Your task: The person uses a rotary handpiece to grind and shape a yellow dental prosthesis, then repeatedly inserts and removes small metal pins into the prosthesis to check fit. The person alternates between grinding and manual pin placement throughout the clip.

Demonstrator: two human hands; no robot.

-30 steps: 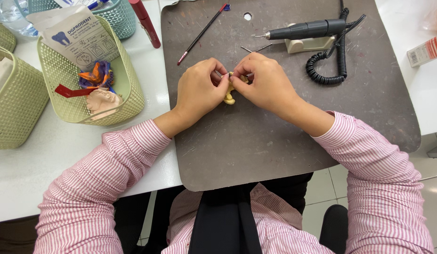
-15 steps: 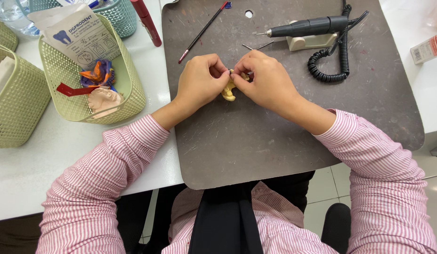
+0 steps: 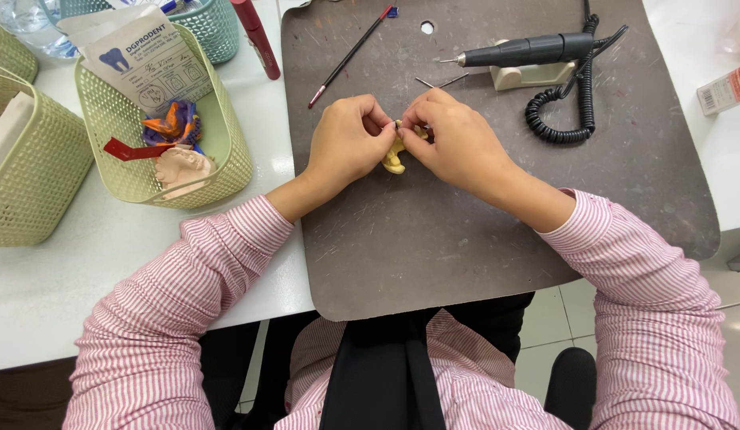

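1. Your left hand (image 3: 348,145) and right hand (image 3: 456,142) meet fingertip to fingertip, both pinched shut on a small yellow model (image 3: 394,156).
2. The model hangs just below the pinch, over the dark mat (image 3: 434,239).
3. Beyond your right hand rests a black handpiece (image 3: 521,53); left of your left hand stands a green basket (image 3: 231,159).
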